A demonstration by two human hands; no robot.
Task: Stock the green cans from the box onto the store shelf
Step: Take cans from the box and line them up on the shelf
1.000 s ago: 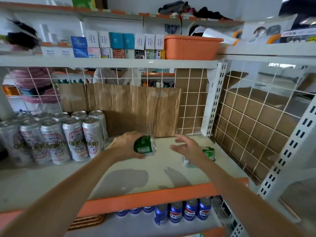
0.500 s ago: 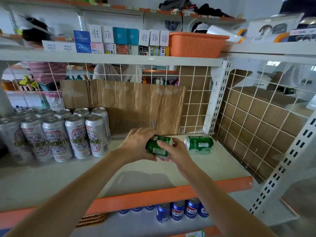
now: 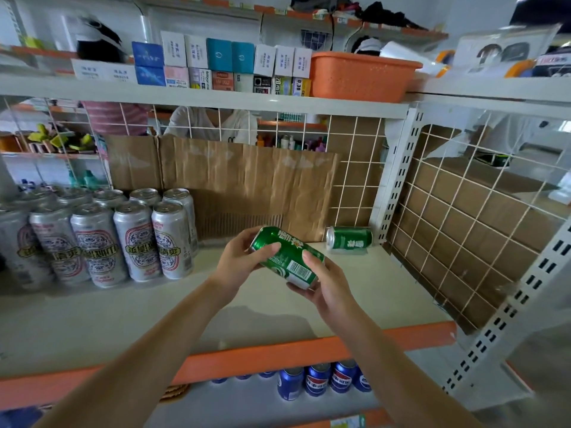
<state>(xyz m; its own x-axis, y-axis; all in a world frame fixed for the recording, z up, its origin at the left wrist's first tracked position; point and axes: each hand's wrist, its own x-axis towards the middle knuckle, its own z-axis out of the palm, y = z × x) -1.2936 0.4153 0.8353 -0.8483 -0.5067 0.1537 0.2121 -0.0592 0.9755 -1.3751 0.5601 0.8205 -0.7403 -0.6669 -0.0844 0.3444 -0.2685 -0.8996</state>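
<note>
Fingers of left hand (image 3: 239, 262) and right hand (image 3: 324, 284) clamped round tilted green can (image 3: 285, 256) above shelf (image 3: 92, 322); second green can (image 3: 349, 238) on its side at 2 o'clock

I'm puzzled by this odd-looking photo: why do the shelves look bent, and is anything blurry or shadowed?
Head view: the wide-angle lens bows the upper shelf and tilts the upright post; the green can is sharp, barcode legible; the arms throw soft shadows on the shelf board; the top right corner smears.
</note>
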